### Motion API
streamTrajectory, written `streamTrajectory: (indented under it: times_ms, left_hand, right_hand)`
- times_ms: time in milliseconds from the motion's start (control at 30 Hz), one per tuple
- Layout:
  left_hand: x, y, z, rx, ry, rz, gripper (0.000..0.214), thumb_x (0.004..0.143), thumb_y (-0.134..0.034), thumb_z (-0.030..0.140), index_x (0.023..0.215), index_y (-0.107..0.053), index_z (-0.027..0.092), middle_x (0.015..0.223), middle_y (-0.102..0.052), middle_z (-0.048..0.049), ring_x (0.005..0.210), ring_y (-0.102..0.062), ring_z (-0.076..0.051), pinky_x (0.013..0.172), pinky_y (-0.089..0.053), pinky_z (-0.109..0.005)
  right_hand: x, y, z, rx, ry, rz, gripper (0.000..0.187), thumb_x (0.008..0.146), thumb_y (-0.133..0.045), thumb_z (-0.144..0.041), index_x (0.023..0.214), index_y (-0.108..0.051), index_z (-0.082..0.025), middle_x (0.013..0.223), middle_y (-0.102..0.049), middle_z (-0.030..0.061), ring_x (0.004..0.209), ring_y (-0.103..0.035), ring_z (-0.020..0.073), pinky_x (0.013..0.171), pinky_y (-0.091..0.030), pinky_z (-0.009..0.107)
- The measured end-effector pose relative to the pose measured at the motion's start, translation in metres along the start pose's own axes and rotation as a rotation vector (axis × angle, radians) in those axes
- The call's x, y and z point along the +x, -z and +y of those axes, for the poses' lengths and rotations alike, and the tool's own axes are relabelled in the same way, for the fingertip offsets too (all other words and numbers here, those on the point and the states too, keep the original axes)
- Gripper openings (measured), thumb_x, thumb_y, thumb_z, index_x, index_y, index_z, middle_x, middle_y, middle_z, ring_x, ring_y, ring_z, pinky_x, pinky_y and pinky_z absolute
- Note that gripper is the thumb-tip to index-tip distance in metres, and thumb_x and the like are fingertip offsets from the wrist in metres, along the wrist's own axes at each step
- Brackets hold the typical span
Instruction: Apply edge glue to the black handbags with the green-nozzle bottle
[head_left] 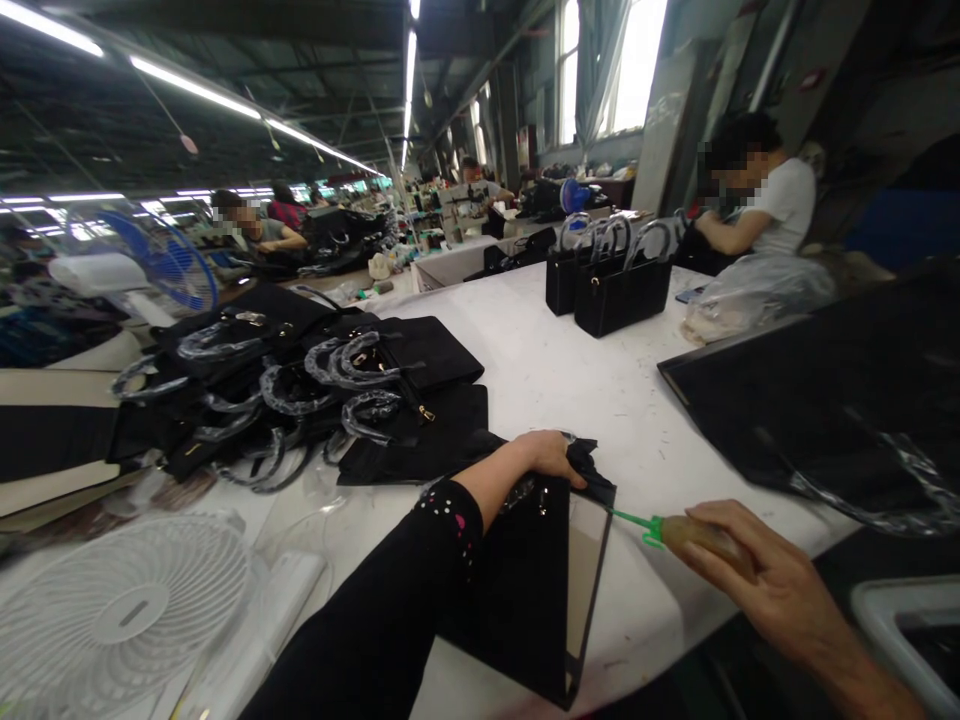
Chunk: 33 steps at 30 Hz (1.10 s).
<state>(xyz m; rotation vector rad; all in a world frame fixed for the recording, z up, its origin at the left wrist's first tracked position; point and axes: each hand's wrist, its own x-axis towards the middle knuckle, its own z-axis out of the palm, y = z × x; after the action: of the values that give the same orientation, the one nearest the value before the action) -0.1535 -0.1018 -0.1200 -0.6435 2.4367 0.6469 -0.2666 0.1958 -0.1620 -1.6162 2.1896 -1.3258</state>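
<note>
A black handbag (532,590) stands on the white table (585,390) right in front of me, its open side facing me. My left hand (546,455) rests on the bag's top edge, fingers curled over the black material there. My right hand (757,575) is closed around a tool with a brown handle and a green tip (649,525). The green tip points left and almost touches the bag's upper right corner.
A heap of black handbags (315,390) with plastic-wrapped handles lies to the left. Upright black bags (615,285) stand farther back, with a clear plastic bag (757,290) beside them. A large black panel (825,400) lies at right. A white fan (120,610) sits at lower left. Other people work at distant tables.
</note>
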Motion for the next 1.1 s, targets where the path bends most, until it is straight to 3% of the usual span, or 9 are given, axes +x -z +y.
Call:
streamTrajectory:
  times_ms: [267, 467, 667, 833, 1033, 1100]
  left_hand:
    - [-0.002, 0.002, 0.002, 0.026, -0.009, -0.004, 0.061, 0.068, -0.075, 0.067, 0.102, -0.077, 0.017, 0.095, -0.076, -0.007, 0.088, -0.071, -0.024, 0.077, -0.055, -0.029]
    - [-0.004, 0.003, 0.004, 0.034, 0.0, -0.012, 0.062, 0.069, -0.074, 0.067, 0.101, -0.077, 0.015, 0.097, -0.076, -0.0081, 0.089, -0.071, -0.024, 0.077, -0.054, -0.028]
    - [-0.006, 0.004, 0.006, 0.035, 0.004, -0.022, 0.059, 0.07, -0.074, 0.066, 0.097, -0.077, 0.013, 0.098, -0.076, -0.0093, 0.089, -0.071, -0.024, 0.077, -0.054, -0.028]
    - [-0.009, 0.005, 0.007, 0.032, -0.013, -0.028, 0.05, 0.073, -0.073, 0.063, 0.095, -0.077, 0.018, 0.097, -0.077, -0.0051, 0.091, -0.071, -0.022, 0.078, -0.054, -0.026]
    - [-0.005, 0.003, 0.006, 0.054, -0.002, -0.017, 0.058, 0.072, -0.073, 0.066, 0.097, -0.077, 0.014, 0.099, -0.076, -0.009, 0.09, -0.071, -0.024, 0.078, -0.054, -0.028]
    - [-0.004, 0.002, 0.005, 0.06, -0.006, -0.014, 0.059, 0.072, -0.073, 0.067, 0.098, -0.077, 0.014, 0.099, -0.076, -0.0092, 0.09, -0.07, -0.024, 0.078, -0.054, -0.028]
  right_hand:
    - [-0.001, 0.002, -0.002, -0.034, 0.026, -0.028, 0.018, 0.099, -0.062, -0.043, 0.109, -0.06, -0.028, 0.104, -0.065, 0.0003, 0.092, -0.064, 0.0196, 0.079, -0.048, 0.028]
    - [-0.001, 0.001, -0.008, -0.065, 0.04, 0.031, 0.018, 0.098, -0.063, -0.043, 0.108, -0.06, -0.028, 0.104, -0.065, 0.0005, 0.09, -0.066, 0.0193, 0.079, -0.049, 0.027]
    - [-0.01, 0.009, -0.01, 0.001, -0.044, -0.065, 0.018, 0.097, -0.063, -0.044, 0.105, -0.062, -0.028, 0.098, -0.067, -0.0008, 0.083, -0.067, 0.0188, 0.07, -0.052, 0.025]
    - [-0.012, 0.006, -0.006, -0.013, -0.089, 0.024, 0.024, 0.094, -0.065, -0.047, 0.106, -0.064, -0.026, 0.101, -0.069, 0.0026, 0.086, -0.068, 0.0227, 0.073, -0.054, 0.029]
    - [-0.012, 0.004, -0.004, 0.071, -0.129, -0.197, 0.023, 0.097, -0.061, -0.047, 0.107, -0.062, -0.026, 0.098, -0.068, 0.002, 0.084, -0.067, 0.0212, 0.071, -0.054, 0.027]
    - [-0.015, 0.003, 0.0, 0.069, -0.136, -0.158, 0.025, 0.096, -0.062, -0.047, 0.109, -0.062, -0.026, 0.102, -0.068, 0.0029, 0.088, -0.067, 0.0224, 0.074, -0.054, 0.028]
